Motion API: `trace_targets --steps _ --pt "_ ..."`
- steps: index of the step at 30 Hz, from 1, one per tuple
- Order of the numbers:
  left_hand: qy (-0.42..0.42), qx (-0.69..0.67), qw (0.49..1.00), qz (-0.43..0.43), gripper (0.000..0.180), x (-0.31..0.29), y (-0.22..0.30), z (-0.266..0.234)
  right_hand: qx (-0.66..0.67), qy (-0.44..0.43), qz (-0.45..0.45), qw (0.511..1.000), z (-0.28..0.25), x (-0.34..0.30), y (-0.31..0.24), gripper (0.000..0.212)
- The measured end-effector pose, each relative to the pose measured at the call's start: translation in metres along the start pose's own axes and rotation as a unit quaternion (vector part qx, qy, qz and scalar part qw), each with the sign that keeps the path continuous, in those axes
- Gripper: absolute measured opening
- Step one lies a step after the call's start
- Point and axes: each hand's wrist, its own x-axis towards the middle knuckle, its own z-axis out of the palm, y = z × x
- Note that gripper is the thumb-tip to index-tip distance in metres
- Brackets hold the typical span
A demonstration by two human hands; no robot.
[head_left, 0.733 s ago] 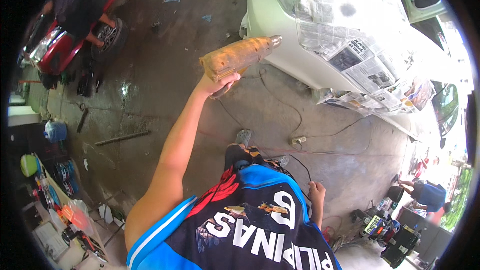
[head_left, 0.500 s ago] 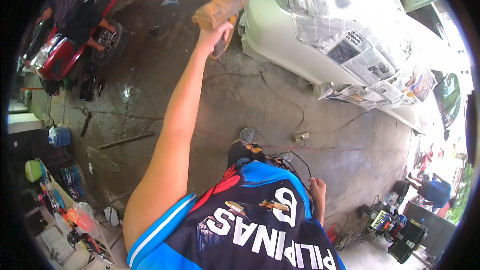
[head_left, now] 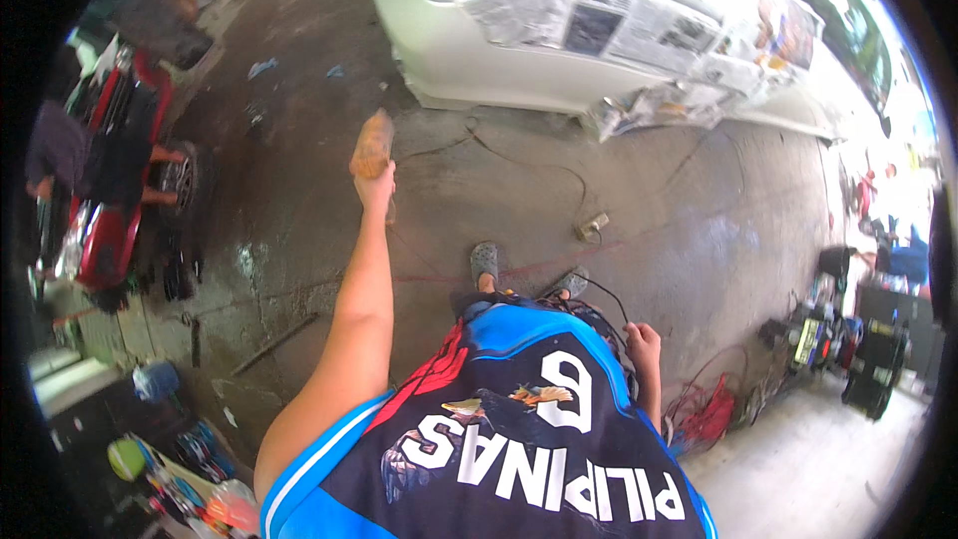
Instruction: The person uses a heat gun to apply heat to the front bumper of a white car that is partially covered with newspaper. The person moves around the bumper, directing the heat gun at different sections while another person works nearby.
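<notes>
My left arm stretches forward, and my left hand (head_left: pixel 378 186) is closed round the handle of a dirty orange, pistol-shaped heat gun (head_left: pixel 372 144). Its nozzle points away from me, short of the pale car body (head_left: pixel 479 58). Newspaper sheets (head_left: pixel 639 28) cover much of that car's side. Beside my right hip, my right hand (head_left: pixel 645 343) is closed on a thin black cord (head_left: pixel 605 291). The cord runs from that hand toward the front of my body, where its path is hidden.
A small extension socket (head_left: pixel 592 228) lies on the concrete floor with cables around it. To the left, a person (head_left: pixel 70 155) is beside a red car (head_left: pixel 112 225). A stick (head_left: pixel 274 343) lies on the floor; a motorcycle (head_left: pixel 813 334) stands at the right.
The heat gun has moved back from the pale car, lower in the view. My view has shifted, showing both my shoes. My right hand still holds the cord.
</notes>
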Motion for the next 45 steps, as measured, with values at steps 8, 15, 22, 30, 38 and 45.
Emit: trace_targets --steps 8,15,22,30,38,45 --pt "-0.045 0.113 0.989 0.079 0.022 -0.118 -0.109 0.133 -0.142 -0.044 -0.059 0.987 -0.034 0.03 0.011 0.028" --pt "-0.131 0.208 0.944 0.22 0.021 -0.226 -0.099 0.29 -0.088 -0.041 -0.045 0.994 -0.126 0.074 0.038 0.028" --pt "-0.215 0.16 0.875 0.404 0.026 -0.342 -0.011 0.433 -0.007 -0.036 0.029 0.999 -0.232 0.129 0.07 0.029" --pt "-0.199 0.073 0.916 0.339 0.033 -0.365 -0.02 0.5 0.101 -0.065 0.089 0.989 -0.295 0.168 0.075 0.025" --pt "-0.082 0.431 0.886 0.153 0.049 -0.315 -0.074 0.521 0.002 -0.056 0.077 0.995 -0.302 0.177 0.109 0.03" --pt "-0.151 0.474 0.85 0.171 0.047 -0.314 -0.041 0.54 -0.026 -0.029 0.044 0.998 -0.313 0.194 0.119 0.029"
